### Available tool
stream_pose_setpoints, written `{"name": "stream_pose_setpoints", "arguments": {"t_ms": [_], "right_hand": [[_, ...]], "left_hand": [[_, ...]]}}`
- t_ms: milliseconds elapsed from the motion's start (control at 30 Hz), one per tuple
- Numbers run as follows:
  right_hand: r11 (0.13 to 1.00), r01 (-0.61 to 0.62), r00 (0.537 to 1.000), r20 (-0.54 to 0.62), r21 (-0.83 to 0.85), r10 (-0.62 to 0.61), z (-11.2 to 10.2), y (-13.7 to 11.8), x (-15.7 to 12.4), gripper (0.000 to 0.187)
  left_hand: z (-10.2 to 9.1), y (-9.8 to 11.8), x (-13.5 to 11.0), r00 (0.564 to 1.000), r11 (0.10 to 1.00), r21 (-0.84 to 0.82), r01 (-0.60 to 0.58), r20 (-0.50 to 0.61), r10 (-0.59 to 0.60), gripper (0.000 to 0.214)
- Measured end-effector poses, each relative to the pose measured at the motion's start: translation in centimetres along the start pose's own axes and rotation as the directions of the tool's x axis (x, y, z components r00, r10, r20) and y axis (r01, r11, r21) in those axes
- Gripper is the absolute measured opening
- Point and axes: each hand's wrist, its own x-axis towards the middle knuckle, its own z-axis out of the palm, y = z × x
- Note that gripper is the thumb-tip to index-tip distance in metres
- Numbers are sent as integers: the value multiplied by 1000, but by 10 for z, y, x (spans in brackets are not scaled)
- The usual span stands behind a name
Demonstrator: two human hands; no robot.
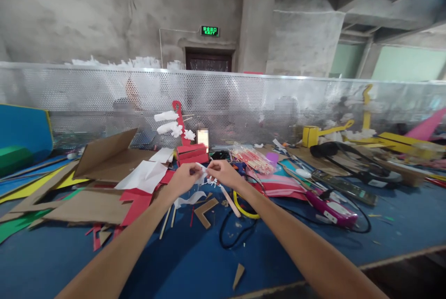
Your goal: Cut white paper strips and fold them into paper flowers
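Note:
Both my hands meet over the middle of the blue table (195, 262). My left hand (184, 179) and my right hand (225, 172) pinch a small white paper piece (204, 174) between their fingertips. A white paper strip (190, 199) hangs or lies just below it. Right behind the hands stands a red box model (191, 153) with a red upright carrying white fluffy tufts (168, 122). A thin wooden stick (230, 201) lies under my right wrist.
Cardboard sheets (104, 150), white paper (144, 176) and red paper scraps lie at the left. A bag of sticks (252, 158), a purple glue gun (331, 208) with black cable and a yellow model (313, 135) are at the right. A perforated metal screen (244, 99) closes the back.

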Motion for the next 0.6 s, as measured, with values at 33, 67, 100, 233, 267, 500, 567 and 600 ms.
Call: {"name": "stream_pose_setpoints", "arguments": {"t_ms": [33, 67, 100, 233, 267, 500, 567, 600], "right_hand": [[1000, -3, 1000, -3, -8, 3, 0, 2, 1, 12], [1000, -3, 1000, -5, -13, 3, 0, 3, 1, 12], [1000, -2, 1000, -4, -14, 2, -1, 5, 2, 12], [1000, -11, 1000, -5, -9, 10, -3, 9, 3, 13], [1000, -14, 1000, -10, -11, 14, -5, 10, 3, 13], [1000, -14, 999, -51, -19, 13, -12, 13, 7, 14], [1000, -4, 998, -70, -12, 4, -14, 13, 7, 13], [1000, -7, 997, -80, -7, 7, -15, 13, 7, 13]], "left_hand": [[-1, 0, 0, 1000, 1000, 9, 8, -7, -8, 20], [-1, 0, 1, 1000, 1000, 13, 21, -17, -20, 19], [-2, -1, 1, 999, 999, 7, 39, -26, -39, 18], [-4, -4, 5, 984, 976, -158, 150, -76, -164, 14], [-4, -6, 7, 974, 954, -233, 190, -80, -213, 14], [-18, -12, 9, 887, 784, -557, 273, -170, -430, 18], [-23, -14, 9, 851, 715, -651, 254, -200, -485, 19], [-26, -16, 9, 838, 694, -678, 242, -215, -502, 20]]}}
